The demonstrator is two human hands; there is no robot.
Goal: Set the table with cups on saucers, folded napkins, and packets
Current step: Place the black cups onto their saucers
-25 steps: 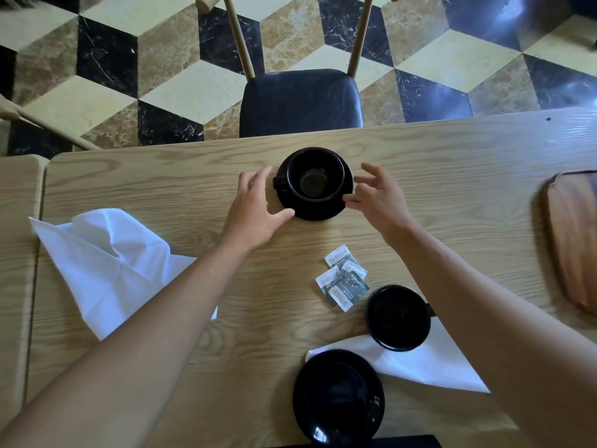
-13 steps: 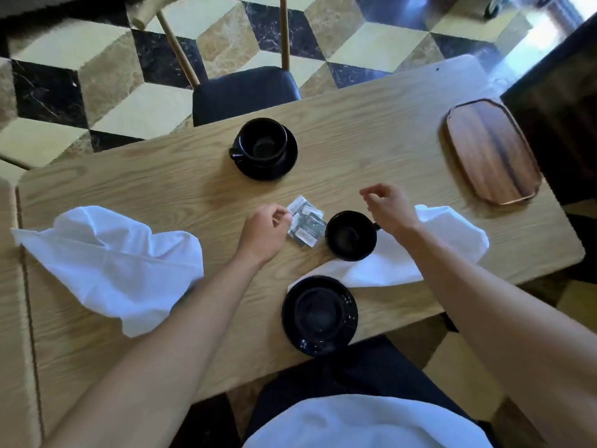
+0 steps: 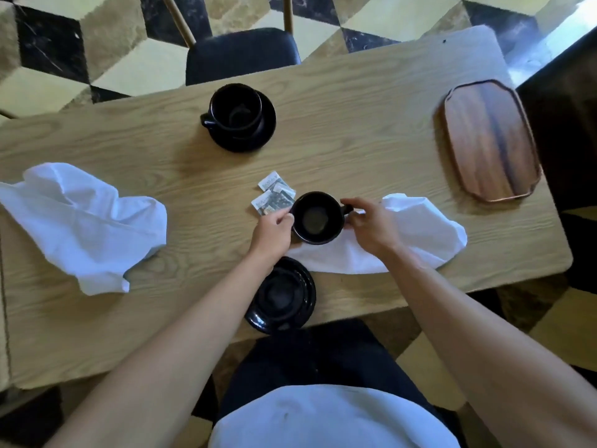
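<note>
Both hands have closed in on the near cup (image 3: 318,218) since the earlier frame, where the left hand was at the packets and the right hovered beside the handle. Now the left hand (image 3: 274,232) rests curled fingers against the cup's left wall, and the right hand (image 3: 371,226) pinches the handle side; the cup appears gripped between them, standing on the edge of a white napkin (image 3: 416,236). Judged step: lift this cup and seat it on the empty saucer (image 3: 281,295), which lies just beside it, toward the table's near edge. Lift straight up first so the napkin is not dragged, keep the cup level, and centre it in the saucer's well. The saucer overhangs or sits very close to the table (image 3: 355,130) edge, so lower gently. The packets (image 3: 274,197) lie touching or nearly touching the cup's far left side and could be nudged. A second cup on its saucer (image 3: 240,119) stands well apart at the far side. A crumpled napkin (image 3: 84,224) lies left, a wooden tray (image 3: 489,140) right.
</note>
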